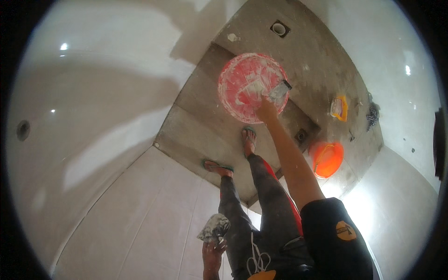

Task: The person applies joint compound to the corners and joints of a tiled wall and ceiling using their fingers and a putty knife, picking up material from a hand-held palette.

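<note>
Dark sleeve point(326, 228) nearest, head view: right arm point(293, 161) extended forward and down, right hand point(266, 111) clamped on scraper point(279, 90) over red basin point(230, 78) on floor point(184, 126); left hand point(213, 251) low beside left thigh point(239, 235), gripping mottled grey-white lump point(215, 227)

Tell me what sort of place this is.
Probably a bathroom or wet room being finished: pale, seamed walls, a bare grey floor with a round pipe opening, and a red basin smeared with pale paste.

The black-sleeved right arm point(297, 170) stretches forward, bare right hand point(267, 111) gripping; the bare left hand point(213, 249) is curled beside the left leg point(232, 203).
</note>
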Demonstrator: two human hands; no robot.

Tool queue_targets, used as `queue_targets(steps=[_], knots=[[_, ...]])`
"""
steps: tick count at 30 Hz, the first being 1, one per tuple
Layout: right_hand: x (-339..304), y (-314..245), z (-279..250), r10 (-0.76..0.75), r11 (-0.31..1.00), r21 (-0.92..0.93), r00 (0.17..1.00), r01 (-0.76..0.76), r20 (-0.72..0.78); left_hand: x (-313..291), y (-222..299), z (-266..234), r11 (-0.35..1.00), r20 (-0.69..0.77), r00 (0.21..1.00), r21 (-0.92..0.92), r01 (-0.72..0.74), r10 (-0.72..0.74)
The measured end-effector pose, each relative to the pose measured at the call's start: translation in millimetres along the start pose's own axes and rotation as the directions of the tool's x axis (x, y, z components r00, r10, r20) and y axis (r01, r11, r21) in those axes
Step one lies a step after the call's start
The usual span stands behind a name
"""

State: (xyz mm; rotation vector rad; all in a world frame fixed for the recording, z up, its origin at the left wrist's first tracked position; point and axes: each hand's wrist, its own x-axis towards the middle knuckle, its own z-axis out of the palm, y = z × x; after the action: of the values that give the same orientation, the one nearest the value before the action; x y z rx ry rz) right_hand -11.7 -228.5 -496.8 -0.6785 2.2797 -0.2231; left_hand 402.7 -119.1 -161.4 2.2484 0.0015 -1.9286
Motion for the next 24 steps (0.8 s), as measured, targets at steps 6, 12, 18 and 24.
queue_targets(steps=[6,12,18,24], knots=[[-8.5,-84.4,41.6,-0.35,0.897,0.376,0.892,0.232,0.286,34.3,-52.4,-51.0,0.929,0.267,0.909,0.099,-0.356,0.32],[-157.3,-269.6,-48.8,-0.886,0.294,0.652,0.055,-0.699,0.46,15.8,-8.4,-39.4,0.904,0.031,0.941,-0.29,-0.315,0.338],[-395.6,-537.6,-144.0,-0.831,0.481,0.877,-0.318,0.0,0.456,9.9,4.9,-36.5,0.718,-0.106,0.943,-0.623,-0.31,0.315],[-490.0,-749.2,-155.6,-0.823,-0.475,0.378,-0.553,0.794,0.129,48.9,126.3,19.0,0.417,-0.299,0.737,-0.67,-0.615,0.607]])
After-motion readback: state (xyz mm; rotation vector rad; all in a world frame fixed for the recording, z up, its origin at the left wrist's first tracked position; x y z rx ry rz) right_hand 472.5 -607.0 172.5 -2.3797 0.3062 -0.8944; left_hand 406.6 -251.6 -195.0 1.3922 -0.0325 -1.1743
